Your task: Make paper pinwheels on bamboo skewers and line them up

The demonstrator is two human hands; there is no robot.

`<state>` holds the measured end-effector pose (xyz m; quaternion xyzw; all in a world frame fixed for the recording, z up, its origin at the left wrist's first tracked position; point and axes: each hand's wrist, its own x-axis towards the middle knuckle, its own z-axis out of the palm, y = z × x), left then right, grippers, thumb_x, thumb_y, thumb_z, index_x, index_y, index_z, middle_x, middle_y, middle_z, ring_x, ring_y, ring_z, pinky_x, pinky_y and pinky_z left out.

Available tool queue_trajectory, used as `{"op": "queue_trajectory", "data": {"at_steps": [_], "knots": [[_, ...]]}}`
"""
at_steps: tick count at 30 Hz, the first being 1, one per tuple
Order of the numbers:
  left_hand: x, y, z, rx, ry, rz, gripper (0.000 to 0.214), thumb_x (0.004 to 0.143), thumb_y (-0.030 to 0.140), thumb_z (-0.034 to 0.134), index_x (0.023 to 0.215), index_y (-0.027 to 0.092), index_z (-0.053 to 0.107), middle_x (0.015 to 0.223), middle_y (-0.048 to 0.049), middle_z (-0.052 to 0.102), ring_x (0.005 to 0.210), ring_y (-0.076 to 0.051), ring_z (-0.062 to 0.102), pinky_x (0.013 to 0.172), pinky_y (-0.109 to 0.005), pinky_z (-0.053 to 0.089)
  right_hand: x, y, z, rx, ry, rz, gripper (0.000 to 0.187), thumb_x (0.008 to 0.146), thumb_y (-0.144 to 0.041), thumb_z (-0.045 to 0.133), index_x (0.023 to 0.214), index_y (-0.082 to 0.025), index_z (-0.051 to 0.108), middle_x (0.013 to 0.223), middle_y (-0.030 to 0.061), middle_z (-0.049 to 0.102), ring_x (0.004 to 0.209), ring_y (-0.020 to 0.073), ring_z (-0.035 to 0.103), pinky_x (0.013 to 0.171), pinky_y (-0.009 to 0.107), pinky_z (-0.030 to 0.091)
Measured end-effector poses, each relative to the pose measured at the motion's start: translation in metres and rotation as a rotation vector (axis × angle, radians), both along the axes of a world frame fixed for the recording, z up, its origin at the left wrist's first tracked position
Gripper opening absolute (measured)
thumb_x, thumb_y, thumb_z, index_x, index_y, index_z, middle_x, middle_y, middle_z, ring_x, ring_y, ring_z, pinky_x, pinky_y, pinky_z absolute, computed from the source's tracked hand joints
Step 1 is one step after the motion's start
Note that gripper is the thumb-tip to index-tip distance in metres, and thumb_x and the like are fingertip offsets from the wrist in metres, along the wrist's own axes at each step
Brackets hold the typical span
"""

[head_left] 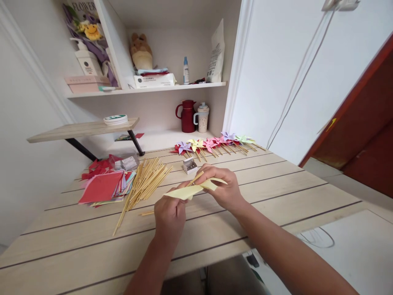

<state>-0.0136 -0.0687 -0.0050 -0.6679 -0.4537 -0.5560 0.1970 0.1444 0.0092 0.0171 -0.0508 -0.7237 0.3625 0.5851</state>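
Observation:
A pale yellow paper pinwheel (186, 192) is held between my two hands above the table. My left hand (170, 217) is closed on its near left edge, thumb bent against the paper. From the right, my right hand (225, 186) pinches the pinwheel together with the tip of a thin wooden stick (195, 178). Part of the stick is hidden behind the paper. Just beyond the hands stands a small open box (190, 166) of metal pins. Left of them lies a loose pile of wooden sticks (149, 180).
Coloured paper squares (102, 187) are stacked at the left, beside a plastic bag (126, 163). Several pinwheels on sticks (209, 144) lie along the table's back edge. Behind them stand a red jug (188, 116) and a cup (202, 119). A raised wooden stand (82, 129) is back left.

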Motion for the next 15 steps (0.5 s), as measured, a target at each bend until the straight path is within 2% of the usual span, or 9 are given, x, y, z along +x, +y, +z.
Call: {"op": "queue_trajectory", "data": {"at_steps": [11, 15], "knots": [[-0.0026, -0.0015, -0.0038, -0.015, 0.023, 0.028, 0.028, 0.092, 0.012, 0.052, 0.095, 0.022, 0.078, 0.065, 0.0003, 0.072, 0.054, -0.014, 0.065, 0.058, -0.023, 0.053, -0.001, -0.003, 0.0031, -0.007, -0.005, -0.036, 0.005, 0.087, -0.022, 0.074, 0.085, -0.024, 0.078, 0.078, 0.0043, 0.073, 0.072, 0.0183, 0.063, 0.066, 0.033, 0.05], [-0.0037, -0.0004, -0.0066, -0.019, 0.032, 0.043, 0.027, 0.094, 0.013, 0.052, 0.096, 0.022, 0.077, 0.065, 0.0004, 0.072, 0.056, -0.014, 0.065, 0.06, -0.024, 0.053, -0.0013, -0.0028, 0.0025, -0.008, 0.005, -0.034, 0.007, 0.086, -0.018, 0.074, 0.086, -0.024, 0.078, 0.078, 0.0037, 0.073, 0.073, 0.0183, 0.064, 0.068, 0.033, 0.05]]}}
